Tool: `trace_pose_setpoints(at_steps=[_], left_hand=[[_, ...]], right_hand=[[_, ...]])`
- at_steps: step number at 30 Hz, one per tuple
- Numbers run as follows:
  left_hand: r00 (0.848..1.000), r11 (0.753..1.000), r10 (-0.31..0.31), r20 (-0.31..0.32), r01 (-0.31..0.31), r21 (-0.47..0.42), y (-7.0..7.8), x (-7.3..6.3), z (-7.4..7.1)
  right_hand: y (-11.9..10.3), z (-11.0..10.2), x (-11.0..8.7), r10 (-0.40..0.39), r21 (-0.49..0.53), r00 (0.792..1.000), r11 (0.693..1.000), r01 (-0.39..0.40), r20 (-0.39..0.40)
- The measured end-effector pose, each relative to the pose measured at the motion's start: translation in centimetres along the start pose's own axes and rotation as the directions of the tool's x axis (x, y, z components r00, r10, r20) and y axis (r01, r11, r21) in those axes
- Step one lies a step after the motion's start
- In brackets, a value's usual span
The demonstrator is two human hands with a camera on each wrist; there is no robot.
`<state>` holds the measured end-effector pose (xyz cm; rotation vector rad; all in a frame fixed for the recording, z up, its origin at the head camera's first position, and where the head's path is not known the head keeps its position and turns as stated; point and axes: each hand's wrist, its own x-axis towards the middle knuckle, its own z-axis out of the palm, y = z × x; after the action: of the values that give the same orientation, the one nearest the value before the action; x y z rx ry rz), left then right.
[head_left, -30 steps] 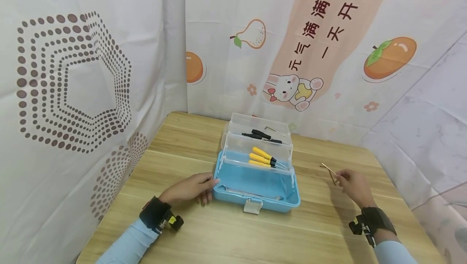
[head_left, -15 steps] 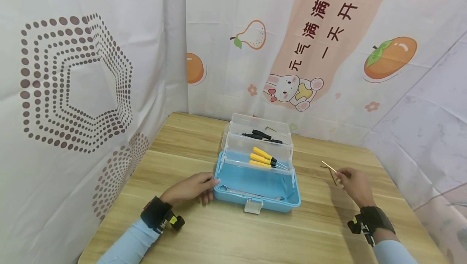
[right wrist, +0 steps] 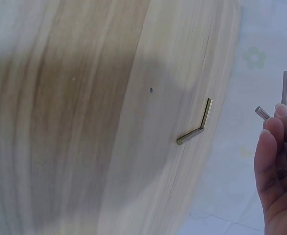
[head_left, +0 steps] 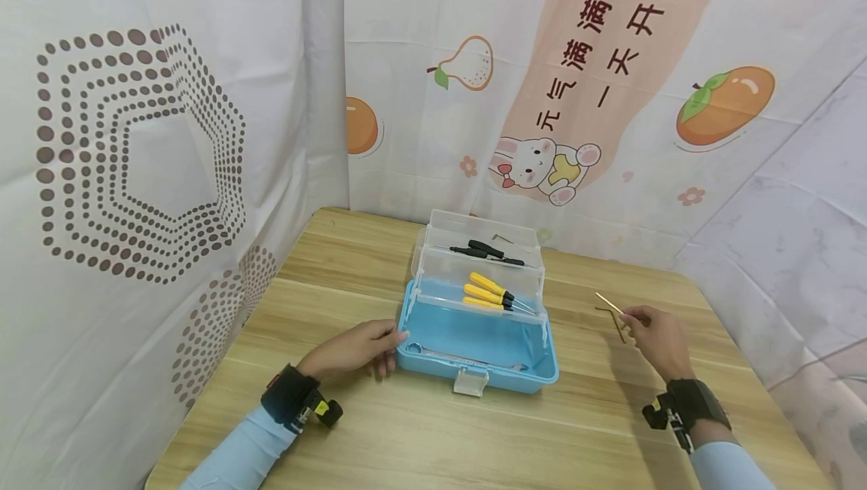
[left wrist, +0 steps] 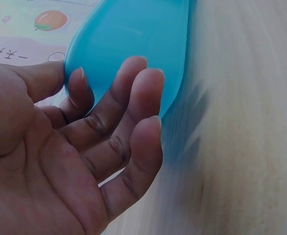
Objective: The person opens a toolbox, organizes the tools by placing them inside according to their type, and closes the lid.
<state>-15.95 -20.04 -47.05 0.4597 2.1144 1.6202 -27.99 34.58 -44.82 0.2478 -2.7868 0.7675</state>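
Note:
The blue toolbox stands open at mid-table with its clear trays raised behind. My left hand holds its left rim between thumb and index finger; in the left wrist view the other fingers curve loosely beside the blue wall. To the right of the box, my right hand pinches a brass-coloured L-shaped hex key above the table, its long arm pointing up and left in the head view. A second hex key lies on the wood below, apart from the hand.
Yellow-handled screwdrivers lie in the lower clear tray. Black-handled tools and a small hex key are in the upper tray. A wrench lies in the box bottom. Printed curtains border the wooden table.
My right hand, with the hex key, has shifted slightly up and left. The left hand, the toolbox and the hex key on the table stay put.

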Motion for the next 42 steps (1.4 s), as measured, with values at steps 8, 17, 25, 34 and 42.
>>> trace_pose_setpoints(at_steps=[8,17,25,34,42], left_hand=[[1.000,1.000,0.015,0.003,-0.015,-0.007,0.0,-0.1,0.0],[1.000,1.000,0.004,0.001,-0.004,0.001,-0.1,0.1,-0.1],[1.000,1.000,-0.002,-0.014,0.002,-0.001,0.0,0.0,0.0],[1.000,1.000,-0.003,-0.027,0.003,-0.003,-0.1,-0.1,0.0],[1.000,1.000,0.007,-0.018,-0.007,0.006,-0.1,-0.1,0.0]], right_hand=[[-0.5,0.0,0.2,0.006,0.003,1.000,1.000,-0.006,-0.001],[-0.9,0.2,0.9,-0.049,-0.017,0.997,0.999,0.049,-0.051],[-1.8,0.3,1.4,-0.070,-0.021,0.995,0.997,0.069,-0.067],[-2.7,0.4,1.5,-0.067,0.002,0.997,0.998,0.067,-0.045],[-2.9,0.5,2.0,-0.104,-0.021,0.991,0.994,0.103,-0.084]])
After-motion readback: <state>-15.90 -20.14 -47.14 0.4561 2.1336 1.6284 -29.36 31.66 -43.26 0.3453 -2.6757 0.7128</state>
